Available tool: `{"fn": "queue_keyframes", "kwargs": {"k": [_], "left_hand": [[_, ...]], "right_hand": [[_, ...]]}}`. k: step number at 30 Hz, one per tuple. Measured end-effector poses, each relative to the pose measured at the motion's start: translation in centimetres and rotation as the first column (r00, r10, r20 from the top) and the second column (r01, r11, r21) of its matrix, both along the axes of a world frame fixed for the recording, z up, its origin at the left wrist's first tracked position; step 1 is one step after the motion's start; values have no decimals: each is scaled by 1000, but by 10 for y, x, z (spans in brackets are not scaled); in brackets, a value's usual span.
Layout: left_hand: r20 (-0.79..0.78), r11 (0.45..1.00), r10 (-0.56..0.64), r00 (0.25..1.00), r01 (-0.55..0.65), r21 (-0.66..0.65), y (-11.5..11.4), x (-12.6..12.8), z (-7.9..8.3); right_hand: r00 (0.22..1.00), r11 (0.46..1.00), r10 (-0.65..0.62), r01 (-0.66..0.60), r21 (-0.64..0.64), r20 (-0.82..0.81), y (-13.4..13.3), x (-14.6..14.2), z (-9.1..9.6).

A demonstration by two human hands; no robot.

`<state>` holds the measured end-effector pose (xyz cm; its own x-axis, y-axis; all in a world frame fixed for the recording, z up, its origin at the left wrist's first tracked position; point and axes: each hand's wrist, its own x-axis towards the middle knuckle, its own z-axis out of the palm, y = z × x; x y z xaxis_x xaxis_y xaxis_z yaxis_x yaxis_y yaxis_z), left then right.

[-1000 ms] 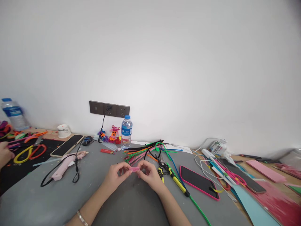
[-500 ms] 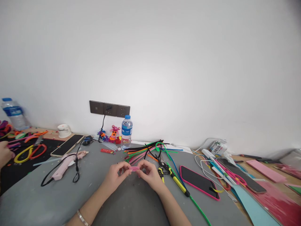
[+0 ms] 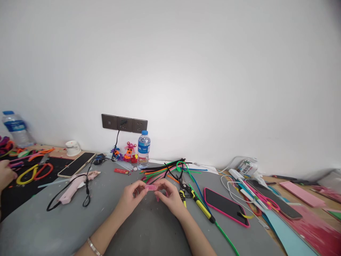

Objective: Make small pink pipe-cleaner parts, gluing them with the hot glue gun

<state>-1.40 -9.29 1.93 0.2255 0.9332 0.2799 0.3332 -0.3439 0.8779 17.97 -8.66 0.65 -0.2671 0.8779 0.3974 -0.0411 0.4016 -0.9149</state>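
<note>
Between the fingertips of both hands is a small pink pipe cleaner (image 3: 151, 187), folded into a narrow flat loop. My left hand (image 3: 132, 196) pinches its left end. Thumb and fingers of my right hand (image 3: 169, 197) close on the right end, and a bit of pink hangs under that palm. Just beyond the hands lies a bundle of colored pipe cleaners (image 3: 154, 174). Pliers with yellow and black handles (image 3: 200, 206) rest right of my right hand.
A water bottle (image 3: 144, 151) stands by the wall near small figures (image 3: 129, 153). On the left lie a pink glue gun (image 3: 71, 190) with its black cord and a phone (image 3: 77, 164). A pink-cased phone (image 3: 226, 206) lies right. Another person's hand (image 3: 6, 175) shows far left.
The pink pipe cleaner has risen slightly and turned, so its loop shows more clearly. My fingers have shifted a little around it, and a pink end now shows under my right hand.
</note>
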Motion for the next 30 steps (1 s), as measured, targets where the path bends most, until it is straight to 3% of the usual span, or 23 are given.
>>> {"fn": "queue_keyframes", "kwargs": {"k": [7,19,25,30], "left_hand": [[-39,998,-50,998,49,-24,-1,2,0],[131,993,-117,984,117,7,3,0,-10],[68,992,-113,991,108,70,1,0,-8],[81,995,-94,992,91,34,1,0,-5]], "right_hand": [[1000,1000,1,-1,13,30,-2,0,4],[999,999,30,-29,-15,37,-1,1,1],[998,998,52,-51,-37,22,-1,1,0],[999,999,45,-44,-31,24,-1,1,1]]}}
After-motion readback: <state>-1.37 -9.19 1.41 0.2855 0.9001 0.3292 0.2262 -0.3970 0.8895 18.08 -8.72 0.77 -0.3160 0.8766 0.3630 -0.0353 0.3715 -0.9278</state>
